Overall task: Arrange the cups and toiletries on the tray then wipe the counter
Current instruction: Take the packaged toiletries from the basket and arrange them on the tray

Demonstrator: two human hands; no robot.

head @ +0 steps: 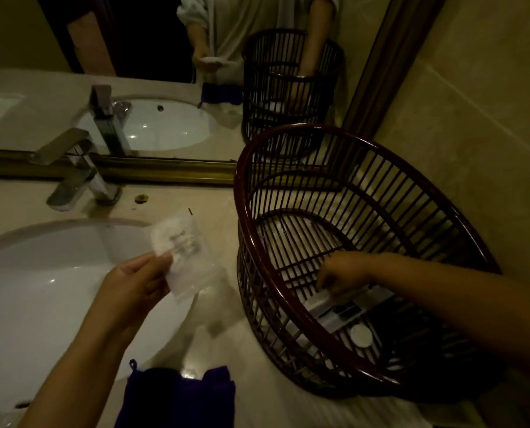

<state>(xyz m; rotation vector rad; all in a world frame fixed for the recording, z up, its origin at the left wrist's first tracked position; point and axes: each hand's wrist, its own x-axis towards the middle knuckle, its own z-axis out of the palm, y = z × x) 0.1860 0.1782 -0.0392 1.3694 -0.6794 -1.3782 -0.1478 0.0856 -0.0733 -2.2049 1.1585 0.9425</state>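
Observation:
My left hand (134, 288) holds a clear plastic toiletry packet (185, 251) up over the counter, beside the sink. A dark red slatted basket (248, 193) stands on the counter at the right. My right hand (341, 273) reaches down inside it, fingers closed on a white wrapped toiletry item (322, 301). More packets (350, 313) and a small round white lid (361, 334) lie on the basket's bottom. A purple cloth (177, 396) lies at the counter's front edge.
A white sink basin (35, 298) fills the left, with a chrome faucet (75, 174) behind it. A framed mirror (165, 171) runs along the back and shows the basket and the person's sleeves. A tiled wall (474, 118) closes the right side.

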